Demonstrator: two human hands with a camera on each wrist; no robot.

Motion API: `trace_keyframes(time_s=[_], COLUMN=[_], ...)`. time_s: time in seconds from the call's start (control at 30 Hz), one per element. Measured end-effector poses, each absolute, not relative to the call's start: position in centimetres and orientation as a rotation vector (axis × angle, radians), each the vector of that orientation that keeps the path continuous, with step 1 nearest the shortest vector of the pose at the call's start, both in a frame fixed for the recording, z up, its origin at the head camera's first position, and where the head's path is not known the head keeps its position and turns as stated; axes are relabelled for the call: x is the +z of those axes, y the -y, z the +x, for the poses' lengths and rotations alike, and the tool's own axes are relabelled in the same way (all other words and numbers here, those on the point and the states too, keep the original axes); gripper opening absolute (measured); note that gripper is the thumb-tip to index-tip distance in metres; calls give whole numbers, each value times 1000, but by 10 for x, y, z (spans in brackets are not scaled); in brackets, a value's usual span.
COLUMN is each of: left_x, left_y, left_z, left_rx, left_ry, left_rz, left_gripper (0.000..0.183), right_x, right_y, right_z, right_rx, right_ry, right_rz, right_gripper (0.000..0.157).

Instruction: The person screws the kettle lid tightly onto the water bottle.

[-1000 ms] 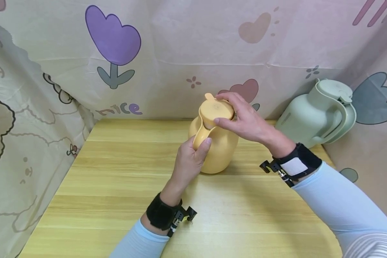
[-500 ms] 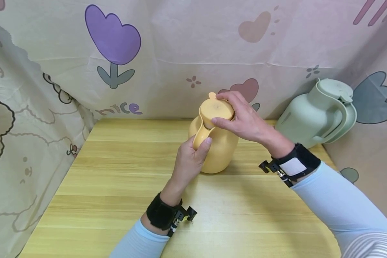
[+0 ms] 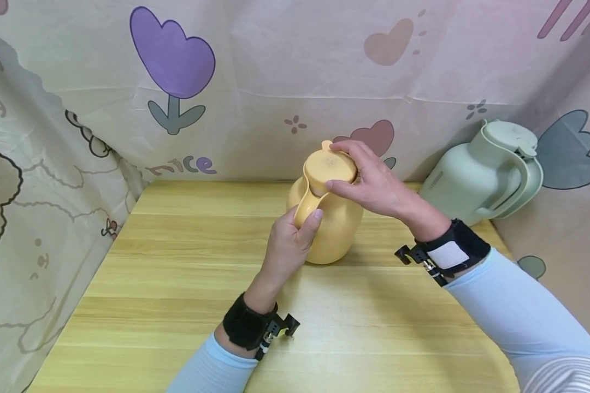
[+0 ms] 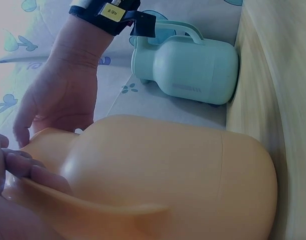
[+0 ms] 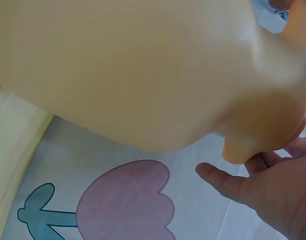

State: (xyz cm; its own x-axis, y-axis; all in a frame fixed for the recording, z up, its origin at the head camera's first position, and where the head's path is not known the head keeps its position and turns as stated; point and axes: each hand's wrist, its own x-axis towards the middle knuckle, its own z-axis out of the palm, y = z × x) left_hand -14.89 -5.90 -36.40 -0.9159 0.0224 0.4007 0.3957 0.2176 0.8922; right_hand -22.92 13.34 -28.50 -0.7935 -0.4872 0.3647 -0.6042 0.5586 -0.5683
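Observation:
A yellow thermos jug stands upright on the wooden table in the head view. My left hand grips its handle, thumb lying on the top of it. On the jug's mouth sits a round yellow lid with a small tab pointing toward the back wall. My right hand holds this lid by its edge, thumb at the near side and fingers at the far side. From the left wrist, the jug body fills the lower view, with curled left fingers at the handle.
A pale green thermos jug stands at the table's back right corner, its handle toward the right. Patterned cloth hangs behind the table and along both sides.
The lid has turned slightly clockwise as seen from above, its tab shifting to the right, with my right fingers on it. My left hand and the jug body have stayed in place.

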Motion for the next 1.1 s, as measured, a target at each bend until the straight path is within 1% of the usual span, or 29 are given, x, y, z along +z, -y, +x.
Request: trace_keyframes(time_s=[0.6,0.77,0.93,1.1], left_x=[-363,-364,-364,-361], left_y=[60,59,58,57], left_z=[-148,-148,-148,-147], left_rx=[-1755,-1770,-1794,-1802], left_ry=[2196,2195,2191,2201], left_rz=[-398,-386,-373,-363], left_gripper=[37,34,31,28], right_x=[-292,-290,-289,-290], right_y=[-129,-129,-130,-129], right_z=[-230,-230,-231,-231], right_rx=[1032,979,911,879], right_ry=[2553,2537,2519,2518], right_rz=[863,917,1006,984], right_gripper=[71,72,68,68])
